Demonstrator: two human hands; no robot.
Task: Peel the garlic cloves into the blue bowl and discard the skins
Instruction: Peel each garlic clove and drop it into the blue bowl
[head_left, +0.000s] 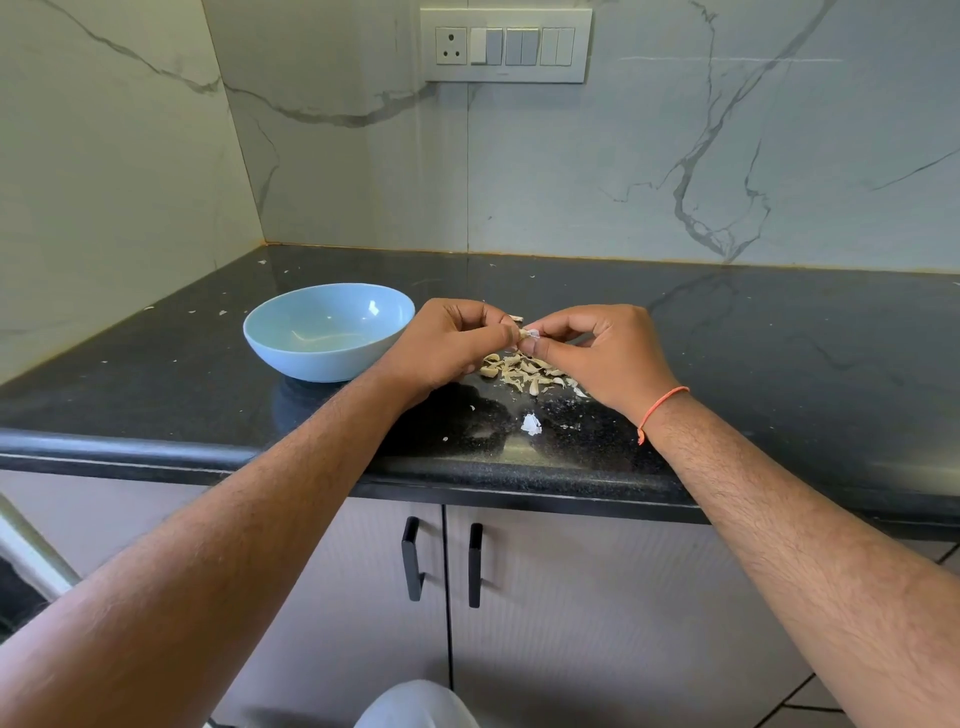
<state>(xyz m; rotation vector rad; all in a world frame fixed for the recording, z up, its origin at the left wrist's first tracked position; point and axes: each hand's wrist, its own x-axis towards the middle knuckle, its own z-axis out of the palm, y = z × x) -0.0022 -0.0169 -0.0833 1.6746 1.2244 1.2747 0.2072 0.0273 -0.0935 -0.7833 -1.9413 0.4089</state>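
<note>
Risk: the garlic clove is small and pinched only at fingertips, so a hard tug on the papery skin could flick it down among the pile of cloves or off the counter edge. Left hand and right hand both pinch it between them. It hangs above the pile, right of the blue bowl, which looks empty.

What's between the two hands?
Head view: one small garlic clove, pinched by left hand and right hand above the pale clove pile.

Soft, even daylight, sharp focus, glare on the countertop, wide-angle bending at edges.
</note>
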